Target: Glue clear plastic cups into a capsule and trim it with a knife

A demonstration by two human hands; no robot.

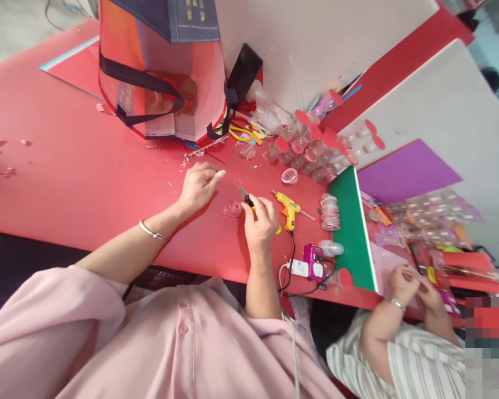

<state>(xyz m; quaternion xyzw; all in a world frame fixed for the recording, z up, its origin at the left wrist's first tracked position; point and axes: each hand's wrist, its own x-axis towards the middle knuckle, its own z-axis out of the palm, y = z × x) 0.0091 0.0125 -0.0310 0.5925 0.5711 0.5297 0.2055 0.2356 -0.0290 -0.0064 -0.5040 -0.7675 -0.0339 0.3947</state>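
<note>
1. Right hand is closed around a small cutter knife with a yellow-black handle; the blade tip points at a clear plastic disc lying flat on the red counter.
2. Left hand rests on the counter, fingers loosely curled, holding nothing, just above-left of the disc. Cannot tell if a fingertip touches its rim.
3. The disc sits between the two hands, just beside the blade.
4. Risk, as a judgement: the disc is slick and looks unpinned, so it could skid under the blade and the knife could slip toward the left fingers close by.
5. Yellow glue gun lies just right of the right hand, its cord trailing to the counter edge; a snagged wrist could drag it.
6. Further out: a cluster of clear cups with red lids, a stack of clear lids, a red bag.
7. Another person's hands work at lower right, well apart.
</note>
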